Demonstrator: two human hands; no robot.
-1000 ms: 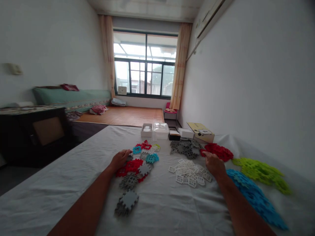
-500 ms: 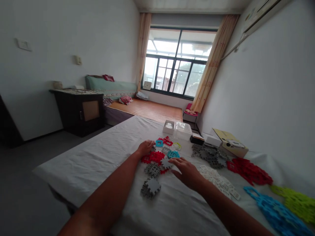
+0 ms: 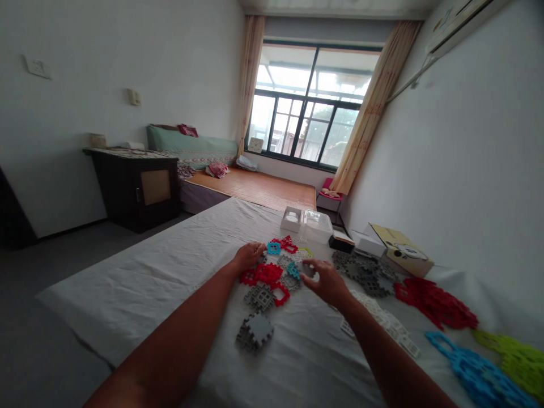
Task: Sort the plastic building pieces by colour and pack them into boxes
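- We hold a grey tile (image 3: 309, 270) between the thumb and fingers of our right hand (image 3: 329, 280), raised just beside a blue piece (image 3: 293, 270).
- Our left hand (image 3: 250, 255) rests, palm down, at a small grey piece (image 3: 262, 259); the fingers cover most of it, so we cannot tell whether they grip it.
- Between and in front of our hands we see red pieces (image 3: 268, 273) and, nearer to us, a grey stack (image 3: 255, 330) on the white cloth (image 3: 148, 283).
- Past our right wrist we have white lattice pieces (image 3: 393, 326), a dark grey heap (image 3: 361, 273) and a red heap (image 3: 437, 301).
- Farther right lie a blue heap (image 3: 484, 368) and a yellow-green heap (image 3: 510, 354).
- Beyond our hands stands a clear plastic box (image 3: 318, 225).
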